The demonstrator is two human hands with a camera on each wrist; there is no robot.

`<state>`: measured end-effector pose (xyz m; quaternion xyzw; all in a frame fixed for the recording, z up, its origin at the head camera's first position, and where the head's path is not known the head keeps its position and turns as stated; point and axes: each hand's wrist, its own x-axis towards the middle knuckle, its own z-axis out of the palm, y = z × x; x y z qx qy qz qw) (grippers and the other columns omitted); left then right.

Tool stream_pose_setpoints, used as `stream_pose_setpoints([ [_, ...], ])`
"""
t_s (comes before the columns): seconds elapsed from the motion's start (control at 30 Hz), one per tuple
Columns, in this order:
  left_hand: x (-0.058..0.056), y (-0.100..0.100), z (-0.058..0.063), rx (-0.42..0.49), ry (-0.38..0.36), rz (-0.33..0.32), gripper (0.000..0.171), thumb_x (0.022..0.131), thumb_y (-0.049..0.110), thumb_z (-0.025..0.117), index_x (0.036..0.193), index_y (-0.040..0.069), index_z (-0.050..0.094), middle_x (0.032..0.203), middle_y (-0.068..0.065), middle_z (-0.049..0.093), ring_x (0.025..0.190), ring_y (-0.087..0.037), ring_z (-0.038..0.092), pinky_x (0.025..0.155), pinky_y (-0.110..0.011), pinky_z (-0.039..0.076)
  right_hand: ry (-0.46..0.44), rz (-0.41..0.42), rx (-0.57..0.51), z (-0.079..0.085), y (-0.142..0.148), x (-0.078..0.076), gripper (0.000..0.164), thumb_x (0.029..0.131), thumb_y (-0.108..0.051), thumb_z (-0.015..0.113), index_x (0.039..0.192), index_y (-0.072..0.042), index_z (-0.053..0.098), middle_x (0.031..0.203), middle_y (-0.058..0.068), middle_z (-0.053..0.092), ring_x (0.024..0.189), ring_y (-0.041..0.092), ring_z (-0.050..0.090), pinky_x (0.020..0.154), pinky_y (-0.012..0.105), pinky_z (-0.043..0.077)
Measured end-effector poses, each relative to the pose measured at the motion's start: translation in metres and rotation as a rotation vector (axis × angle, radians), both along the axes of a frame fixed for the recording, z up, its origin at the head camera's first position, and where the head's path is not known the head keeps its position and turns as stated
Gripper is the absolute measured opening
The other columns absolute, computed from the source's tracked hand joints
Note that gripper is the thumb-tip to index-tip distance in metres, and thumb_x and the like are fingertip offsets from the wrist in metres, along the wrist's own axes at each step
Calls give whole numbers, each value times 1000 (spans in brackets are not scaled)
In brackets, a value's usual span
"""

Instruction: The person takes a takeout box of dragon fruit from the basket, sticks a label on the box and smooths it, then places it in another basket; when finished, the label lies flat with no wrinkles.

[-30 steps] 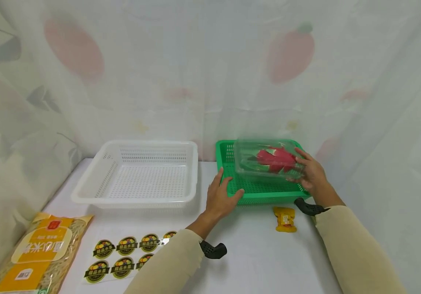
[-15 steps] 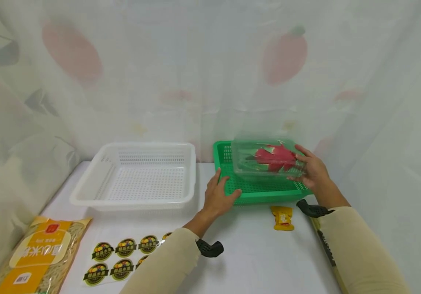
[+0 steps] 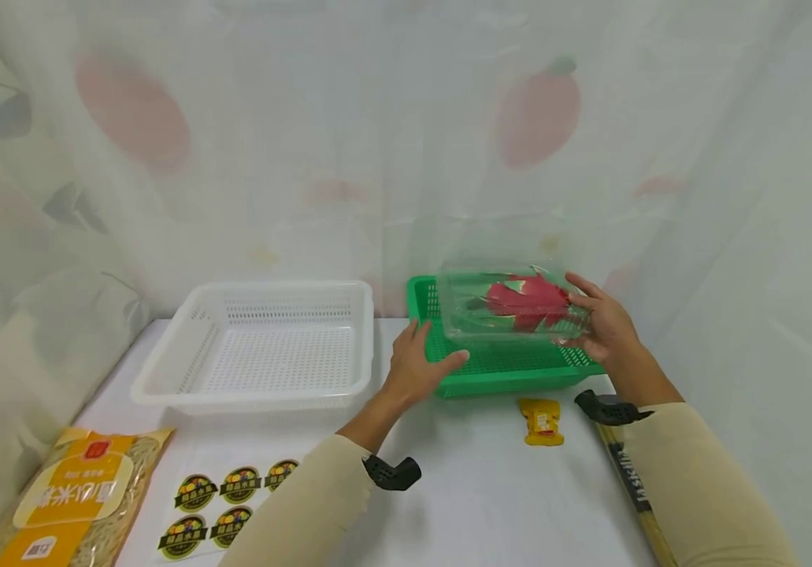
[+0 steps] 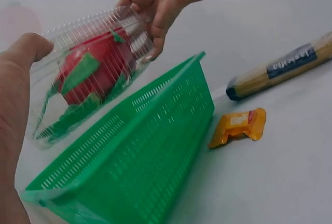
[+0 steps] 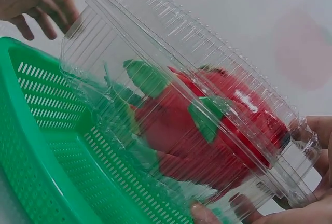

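Note:
My right hand [image 3: 607,327] grips the right end of a clear plastic clamshell box [image 3: 462,303]. A red dragon fruit [image 3: 529,302] with green scales lies inside the box. Tilted in the right wrist view, the box hangs above a green perforated basket [image 3: 505,386]. My left hand [image 3: 416,364] is by the basket's left side, thumb spread from fairly straight fingers. From the right wrist view, these left fingers [image 5: 52,14] are near the box's far end; whether they touch it I cannot tell.
A white perforated basket [image 3: 164,394] stands to the left. A sheet of round stickers [image 3: 235,492] and a noodle bag [image 3: 79,496] lie in front of it. A small yellow packet [image 3: 542,423] sits before the green basket. Beside my right sleeve is a spaghetti pack [image 3: 635,480].
The box has risen slightly and drifted a little left over the green basket, still in my right hand. My left hand stays near the basket's left side. The head view has shifted slightly.

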<state>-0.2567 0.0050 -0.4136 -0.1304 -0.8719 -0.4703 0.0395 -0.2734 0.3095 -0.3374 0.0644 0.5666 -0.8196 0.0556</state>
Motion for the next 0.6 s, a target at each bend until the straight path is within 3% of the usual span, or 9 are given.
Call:
stream_pose_setpoints([
  [0.1, 2, -1, 11, 95, -26, -11, 93, 85, 66, 55, 151, 6, 29, 156, -14, 21, 141, -33, 18, 106, -57, 23, 5, 3, -4, 3, -2, 3, 50, 103, -21, 48, 150, -28, 37, 136, -1, 42, 122, 26, 40, 103, 69, 11],
  [0.23, 2, -1, 26, 323, -161, -3, 92, 85, 67, 54, 152, 9, 27, 154, -12, 26, 139, -32, 25, 107, -54, 24, 21, 10, 6, 8, -5, 8, 53, 102, -22, 50, 152, -25, 34, 136, -2, 42, 125, 27, 39, 103, 70, 9],
  [0.43, -2, -1, 41, 638, -350, -49, 94, 85, 67, 56, 155, 15, 20, 153, -13, 28, 135, -37, 32, 102, -51, 35, 44, 30, 32, 13, -11, 14, 54, 101, -23, 51, 152, -27, 33, 156, 2, 19, 142, 34, 11, 103, 70, 6],
  [0.6, -5, -1, 48, 795, -440, -92, 96, 84, 62, 62, 156, 18, 14, 155, -11, 23, 133, -44, 32, 97, -53, 41, 56, 46, 45, 15, -16, 19, 53, 103, -23, 49, 152, -27, 32, 158, 2, 16, 143, 35, 8, 102, 70, 7],
])
